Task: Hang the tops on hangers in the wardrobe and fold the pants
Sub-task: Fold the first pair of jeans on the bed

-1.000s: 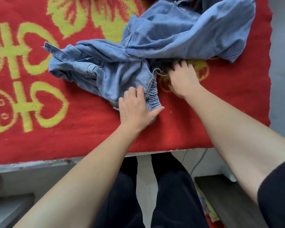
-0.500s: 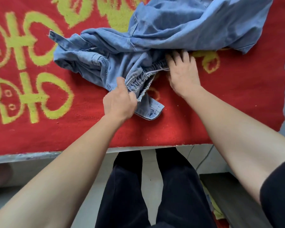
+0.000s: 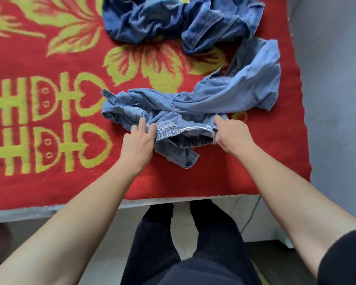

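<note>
Near the blanket's (image 3: 49,182) front edge, our left hand (image 3: 137,144) and right hand (image 3: 231,134) pinch the light denim pants' (image 3: 214,97) elastic waistband (image 3: 173,131), stretched between them. One leg lies twisted, so a fold now could trap creases.

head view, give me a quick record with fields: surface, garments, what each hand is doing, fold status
surface: red blanket with yellow-green floral pattern
garment in work: light blue pants, crumpled, near the front edge
other garment: darker denim garment, bunched at the far side, apart from the pants
left hand: pinching the elastic waistband at its left end
right hand: gripping the waistband's right end
waistband: pulled taut between the hands
fold status: not yet folded
</note>
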Action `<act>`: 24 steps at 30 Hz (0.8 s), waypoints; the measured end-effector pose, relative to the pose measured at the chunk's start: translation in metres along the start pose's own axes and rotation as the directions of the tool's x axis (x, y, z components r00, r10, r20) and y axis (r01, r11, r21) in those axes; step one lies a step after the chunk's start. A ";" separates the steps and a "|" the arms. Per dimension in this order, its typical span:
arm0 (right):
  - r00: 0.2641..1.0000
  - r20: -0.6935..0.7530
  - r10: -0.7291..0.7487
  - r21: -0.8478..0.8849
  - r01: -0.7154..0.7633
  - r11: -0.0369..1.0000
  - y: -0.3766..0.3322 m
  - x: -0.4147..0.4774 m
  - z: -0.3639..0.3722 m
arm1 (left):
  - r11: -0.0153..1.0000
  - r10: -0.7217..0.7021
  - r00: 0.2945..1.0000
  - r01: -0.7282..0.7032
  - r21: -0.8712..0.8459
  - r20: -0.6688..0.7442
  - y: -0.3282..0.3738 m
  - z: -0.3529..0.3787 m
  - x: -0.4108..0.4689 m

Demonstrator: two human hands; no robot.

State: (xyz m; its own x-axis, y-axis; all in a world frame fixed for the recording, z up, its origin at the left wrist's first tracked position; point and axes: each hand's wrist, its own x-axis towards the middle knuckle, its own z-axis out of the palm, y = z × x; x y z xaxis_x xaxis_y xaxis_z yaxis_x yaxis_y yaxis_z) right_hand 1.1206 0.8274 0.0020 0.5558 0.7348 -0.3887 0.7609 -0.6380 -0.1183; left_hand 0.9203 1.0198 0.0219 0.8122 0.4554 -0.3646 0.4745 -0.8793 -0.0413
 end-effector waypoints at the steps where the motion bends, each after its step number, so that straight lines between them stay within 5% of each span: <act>1: 1.000 -0.015 -0.003 0.023 0.004 1.000 -0.002 -0.005 -0.016 | 0.996 0.079 0.995 -0.078 0.031 -0.057 -0.010 -0.017 -0.002; 5: 0.988 -0.098 -0.122 -0.022 0.121 0.992 -0.024 -0.020 -0.103 | 0.961 0.222 0.955 -0.180 0.211 -0.198 -0.054 -0.107 -0.008; 9: 0.924 -0.178 -0.339 -0.302 0.277 0.912 -0.054 -0.042 -0.211 | 0.974 0.168 0.923 -0.102 0.203 -0.345 -0.092 -0.220 -0.017; 14: 0.866 -0.305 -0.396 -0.480 0.219 0.849 -0.092 -0.073 -0.337 | 0.989 0.098 0.849 -0.023 0.148 -0.520 -0.148 -0.345 -0.043; 20: 0.796 -0.492 -0.353 -0.593 -0.009 0.805 -0.117 -0.130 -0.458 | 0.946 0.287 0.602 -0.055 0.320 -0.745 -0.183 -0.438 -0.094; 24: 0.675 -0.654 -0.342 -0.592 -0.175 0.787 -0.134 -0.176 -0.513 | 0.880 0.455 0.417 -0.077 0.468 -0.787 -0.201 -0.481 -0.146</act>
State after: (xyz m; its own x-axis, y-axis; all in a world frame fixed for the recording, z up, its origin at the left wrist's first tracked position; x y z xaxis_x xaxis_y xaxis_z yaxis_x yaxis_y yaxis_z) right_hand 1.0927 0.9020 0.5549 0.3343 0.8646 0.3753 0.6993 -0.4944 0.5162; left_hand 0.8697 1.1967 0.5307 0.8218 -0.1001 0.5609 0.1960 -0.8747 -0.4433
